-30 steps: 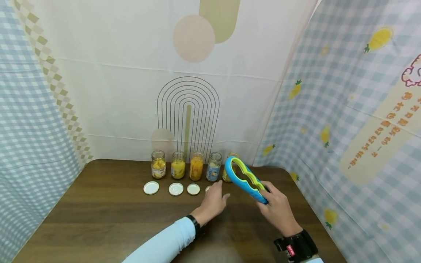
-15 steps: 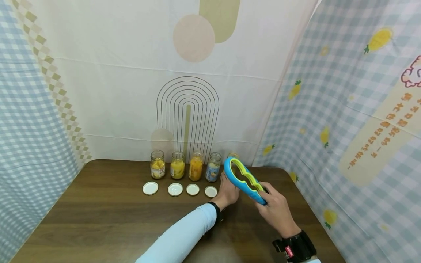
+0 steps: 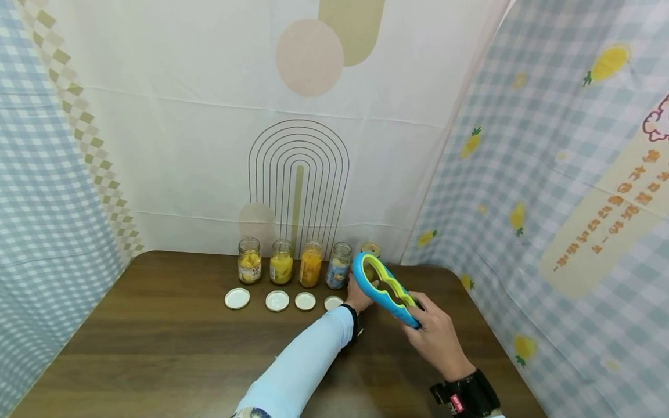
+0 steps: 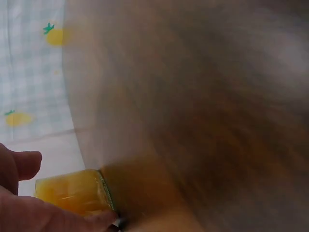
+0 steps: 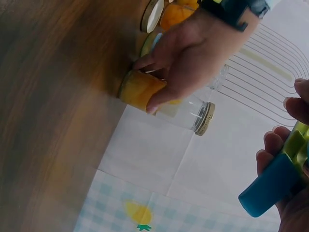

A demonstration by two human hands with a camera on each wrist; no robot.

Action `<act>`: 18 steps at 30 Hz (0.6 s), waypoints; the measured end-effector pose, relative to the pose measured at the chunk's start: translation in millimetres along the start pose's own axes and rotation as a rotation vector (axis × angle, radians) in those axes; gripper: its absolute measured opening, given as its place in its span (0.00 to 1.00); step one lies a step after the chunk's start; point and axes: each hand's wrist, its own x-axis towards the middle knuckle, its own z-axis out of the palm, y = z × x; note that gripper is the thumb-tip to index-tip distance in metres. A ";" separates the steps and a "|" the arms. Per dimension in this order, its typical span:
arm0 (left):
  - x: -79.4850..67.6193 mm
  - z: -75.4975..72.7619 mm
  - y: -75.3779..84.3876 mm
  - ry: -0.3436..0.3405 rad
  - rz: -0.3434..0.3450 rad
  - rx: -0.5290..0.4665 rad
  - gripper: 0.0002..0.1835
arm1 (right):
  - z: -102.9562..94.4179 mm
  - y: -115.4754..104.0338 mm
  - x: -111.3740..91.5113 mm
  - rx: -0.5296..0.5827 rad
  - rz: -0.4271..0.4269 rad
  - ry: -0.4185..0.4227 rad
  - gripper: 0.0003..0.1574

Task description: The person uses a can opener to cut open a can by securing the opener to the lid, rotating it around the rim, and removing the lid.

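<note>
My left hand (image 3: 360, 297) reaches to the rightmost glass jar (image 5: 181, 116) and grips its lower part. This jar has its gold lid (image 3: 370, 249) on, and yellow-orange fruit lies inside it. In the left wrist view the thumb and a finger of my left hand (image 4: 43, 212) flank the jar (image 4: 72, 191). My right hand (image 3: 438, 334) holds a blue-and-green jar opener (image 3: 384, 298) by its handle end. Seen from the head, the opener's loop covers part of the jar and of the left hand.
Left of the gripped jar stand several lidless jars, among them a blue-labelled jar (image 3: 338, 273) and an orange-filled jar (image 3: 310, 267). White lids (image 3: 237, 298) lie in a row before them on the brown table (image 3: 172, 348). A white cloth (image 3: 193, 157) hangs behind.
My left hand has moved right and away from me, from in front of the blue-labelled jar to the rightmost jar, which it now grips. The jar opener has barely shifted.
</note>
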 end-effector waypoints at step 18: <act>26.0 10.1 -8.9 0.077 0.049 0.177 0.36 | -6.0 4.4 -3.5 -0.014 0.031 -0.009 0.14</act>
